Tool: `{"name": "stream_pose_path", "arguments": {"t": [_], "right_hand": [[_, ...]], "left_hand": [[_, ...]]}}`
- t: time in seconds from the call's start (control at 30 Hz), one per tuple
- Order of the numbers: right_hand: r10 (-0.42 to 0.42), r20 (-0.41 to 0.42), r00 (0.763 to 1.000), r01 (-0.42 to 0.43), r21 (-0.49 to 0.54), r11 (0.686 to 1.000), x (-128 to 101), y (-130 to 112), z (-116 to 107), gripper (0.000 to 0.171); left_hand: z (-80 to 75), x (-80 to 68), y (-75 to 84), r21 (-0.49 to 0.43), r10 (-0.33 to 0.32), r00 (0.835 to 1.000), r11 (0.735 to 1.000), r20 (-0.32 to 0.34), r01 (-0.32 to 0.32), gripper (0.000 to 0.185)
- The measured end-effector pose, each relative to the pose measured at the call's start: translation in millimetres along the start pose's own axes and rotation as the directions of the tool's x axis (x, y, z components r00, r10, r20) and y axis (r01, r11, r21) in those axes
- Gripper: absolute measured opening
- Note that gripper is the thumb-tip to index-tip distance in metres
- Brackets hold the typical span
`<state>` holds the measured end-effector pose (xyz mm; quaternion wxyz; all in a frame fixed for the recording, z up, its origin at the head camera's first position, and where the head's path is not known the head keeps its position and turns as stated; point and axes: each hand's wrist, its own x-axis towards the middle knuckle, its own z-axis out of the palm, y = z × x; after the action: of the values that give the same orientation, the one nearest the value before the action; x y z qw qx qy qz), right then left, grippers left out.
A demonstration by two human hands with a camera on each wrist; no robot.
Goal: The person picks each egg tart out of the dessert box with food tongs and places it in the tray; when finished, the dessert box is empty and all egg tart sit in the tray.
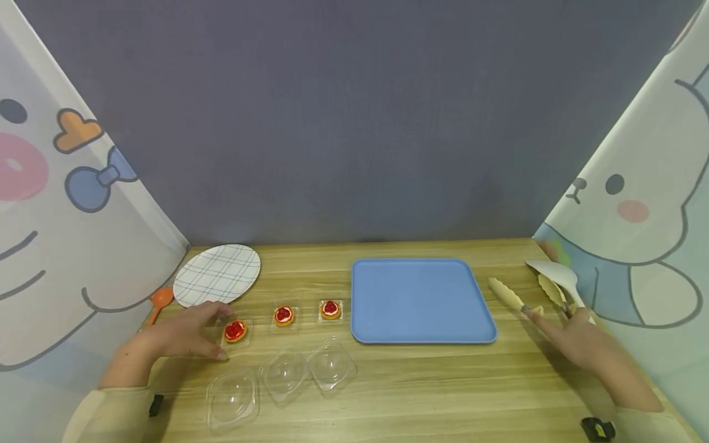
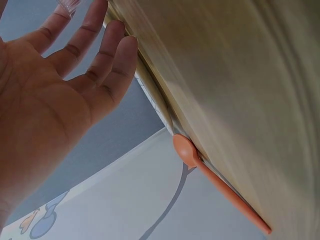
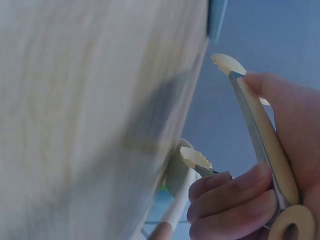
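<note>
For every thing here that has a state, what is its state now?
left hand: open, fingers by the nearest tart.
right hand: gripping the tongs.
tongs: spread apart, holding nothing.
three tarts: uncovered, each on its clear base.
three clear lids: off, lying on the table.
blue tray: empty.
checked plate: empty.

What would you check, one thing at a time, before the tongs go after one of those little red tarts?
1. Tongs held: ok, the right hand has its fingers curled round them.
2. Tong arms spread: ok, the right wrist view shows the two scalloped tips apart.
3. Tarts uncovered: ok, the three clear lids lie in front, off the tarts.
4. Nearest tart steadied: cannot tell; the left hand rests beside it, contact unclear.
5. Blue tray bare: ok.
6. Path from tongs to tarts: ok in my judgement, only the tray lies between.
</note>
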<state>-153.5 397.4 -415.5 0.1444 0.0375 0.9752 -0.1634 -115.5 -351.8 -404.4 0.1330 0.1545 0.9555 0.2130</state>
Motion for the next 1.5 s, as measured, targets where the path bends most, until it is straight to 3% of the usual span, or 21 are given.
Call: {"name": "stream_pose_path", "arguments": {"t": [0.13, 0.27, 0.57, 0.77, 1.1, 1.23, 1.5], "right_hand": [[-0.015, -0.027, 1.000, 0.015, 0.028, 0.999, -6.6, -4.1, -3.8, 0.121], [-0.080, -0.107, 0.991, 0.088, 0.076, 0.993, -15.9, -19.3, -4.6, 0.109], [-0.155, -0.187, 0.970, 0.177, 0.103, 0.979, -34.7, -81.6, -5.8, 0.104], [-0.227, -0.220, 0.949, 0.243, 0.048, 0.969, -37.4, -125.8, -5.4, 0.085], [-0.350, -0.310, 0.884, 0.382, 0.046, 0.923, -24.8, -168.4, 3.8, 0.061], [-0.405, -0.361, 0.840, 0.436, 0.005, 0.900, -23.7, -180.6, 6.2, 0.052], [-0.497, -0.349, 0.794, 0.514, -0.051, 0.856, -24.3, -212.1, 2.7, 0.052]], "left_hand": [[-0.8, 0.6, 0.6, -0.012, -0.002, 1.000, 1.000, 0.005, 0.002, 0.080], [-1.3, 0.0, 2.2, -0.032, -0.009, 1.000, 0.999, 0.012, 0.010, 0.080], [-0.4, -1.0, 2.7, -0.059, -0.012, 1.000, 0.998, 0.025, 0.013, 0.082], [0.6, -0.3, 0.9, -0.050, -0.009, 1.000, 0.999, 0.023, 0.010, 0.084], [1.3, -1.1, 0.6, -0.022, -0.014, 1.000, 1.000, 0.008, 0.015, 0.084], [1.2, -1.2, 1.9, -0.016, -0.016, 1.000, 1.000, 0.006, 0.016, 0.083], [1.0, -1.6, 3.4, -0.011, -0.024, 1.000, 1.000, 0.003, 0.024, 0.083]]}}
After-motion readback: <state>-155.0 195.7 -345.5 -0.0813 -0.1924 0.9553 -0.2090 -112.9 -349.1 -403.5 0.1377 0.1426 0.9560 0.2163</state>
